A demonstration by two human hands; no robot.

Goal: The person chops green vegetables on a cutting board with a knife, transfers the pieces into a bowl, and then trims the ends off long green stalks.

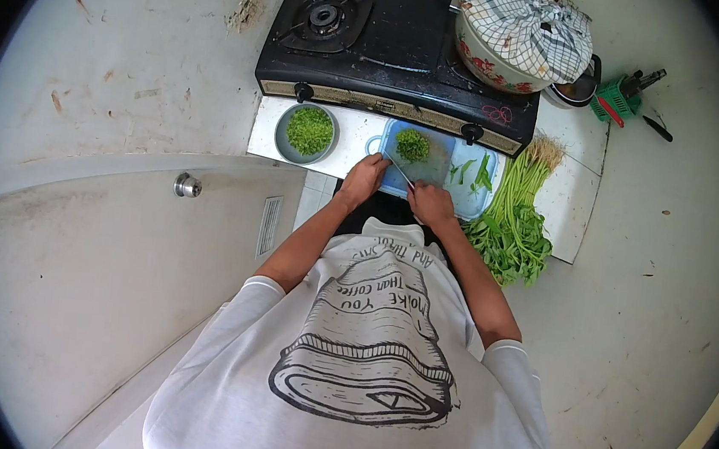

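In the head view, my right hand (pixel 431 203) grips the handle of a knife (pixel 401 172), its blade slanting up and left over a blue-rimmed cutting board (pixel 434 173). At the blade's tip, by the board's left edge, the fingers of my left hand (pixel 365 178) are closed together and appear to pinch it. A pile of finely chopped greens (pixel 412 145) lies on the board just beyond the blade. Loose green leaves (pixel 483 175) rest on the board's right side. To the left, a grey bowl (pixel 279 142) holds more chopped greens.
Right of the board, a bunch of long-stemmed leafy greens (pixel 510 216) hangs over the counter edge. Behind stands a black gas stove (pixel 392 48) with a cloth-covered pot (pixel 497 70). A green basket with utensils (pixel 617 100) sits at the far right. A door (pixel 119 238) is at left.
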